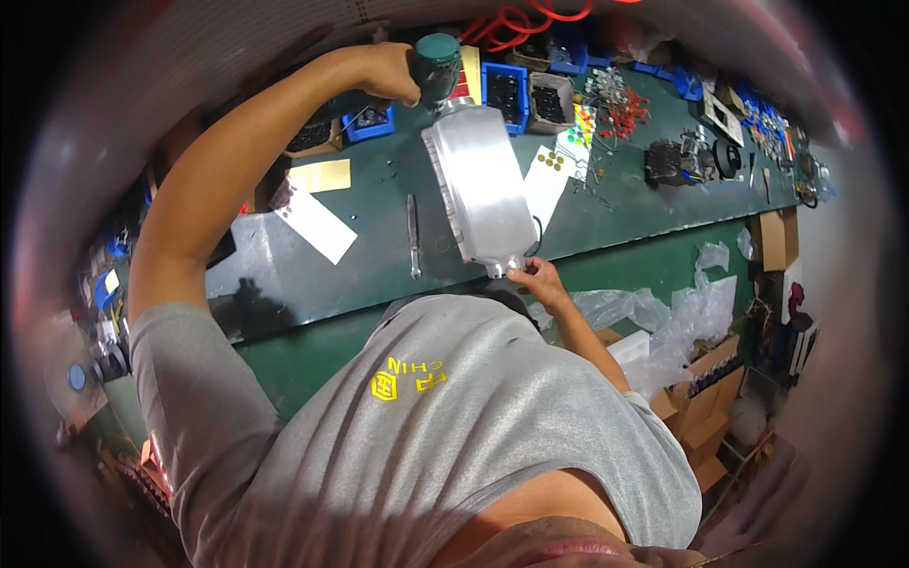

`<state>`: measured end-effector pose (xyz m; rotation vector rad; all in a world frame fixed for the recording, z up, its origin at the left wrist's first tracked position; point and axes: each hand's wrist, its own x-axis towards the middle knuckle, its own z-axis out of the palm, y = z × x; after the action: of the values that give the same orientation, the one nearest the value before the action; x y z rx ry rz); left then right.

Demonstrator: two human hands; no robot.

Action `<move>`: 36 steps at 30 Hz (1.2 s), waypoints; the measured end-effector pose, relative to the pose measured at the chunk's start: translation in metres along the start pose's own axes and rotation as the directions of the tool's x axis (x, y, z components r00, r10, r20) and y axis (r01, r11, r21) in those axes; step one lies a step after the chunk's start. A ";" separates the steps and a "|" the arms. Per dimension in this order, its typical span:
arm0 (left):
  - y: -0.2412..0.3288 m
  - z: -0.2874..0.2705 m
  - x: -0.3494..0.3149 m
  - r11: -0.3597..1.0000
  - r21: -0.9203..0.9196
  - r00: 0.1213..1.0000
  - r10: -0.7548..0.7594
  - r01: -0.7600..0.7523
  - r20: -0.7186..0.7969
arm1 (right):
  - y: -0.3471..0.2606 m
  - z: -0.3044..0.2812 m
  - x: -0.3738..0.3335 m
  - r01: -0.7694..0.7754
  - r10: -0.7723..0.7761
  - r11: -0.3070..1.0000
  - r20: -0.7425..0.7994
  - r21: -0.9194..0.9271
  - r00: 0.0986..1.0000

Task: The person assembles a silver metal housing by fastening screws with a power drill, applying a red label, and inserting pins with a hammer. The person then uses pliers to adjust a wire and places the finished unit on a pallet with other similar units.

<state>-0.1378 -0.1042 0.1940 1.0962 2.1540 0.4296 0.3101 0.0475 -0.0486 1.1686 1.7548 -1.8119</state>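
Observation:
A silver, box-like metal housing [486, 175] with a round neck at each end stands tilted over the green workbench [379, 251]. My right hand [540, 282] is closed on its near neck, the thumb lying along the rim. At the far end, my left hand [393, 74] is closed around a dark green, cylindrical thing with a teal round top [437, 52]. I cannot make out its kind. Its lower end meets or overlaps the housing's far neck; whether they touch is hidden. A metal wrench [414, 237] lies on the bench left of the housing.
Blue bins [504, 95] of small dark parts line the bench's back, below a red coiled hose [511, 24]. White paper [320, 227] lies left. Red small parts [625, 114] and a motor-like assembly [684, 159] lie right. Cartons [705, 402] and plastic wrap [663, 327] stand below the bench.

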 end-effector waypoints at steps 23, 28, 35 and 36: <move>-0.014 0.262 -0.129 0.939 -0.331 0.541 -0.329 0.097 -0.774 | -0.031 -0.092 0.151 0.092 -0.336 0.911 -0.593 -0.403 0.732; -0.023 0.382 -0.162 0.854 -0.468 0.523 -0.513 0.228 -0.680 | -0.058 -0.070 0.158 -0.059 -0.243 0.926 -0.707 -0.374 0.665; -0.027 0.430 -0.155 0.727 -0.512 0.529 -0.685 0.457 -0.501 | -0.045 -0.075 0.186 0.025 -0.098 0.992 -0.635 -0.123 0.767; -0.022 0.422 -0.149 0.694 -0.524 0.534 -0.717 0.494 -0.447 | -0.041 -0.075 0.189 0.034 -0.178 0.975 -0.687 -0.219 0.705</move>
<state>0.2047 -0.2416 -0.0594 -0.1184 2.7098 0.8684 0.1909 0.1789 -0.1557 1.8740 2.3773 -1.2586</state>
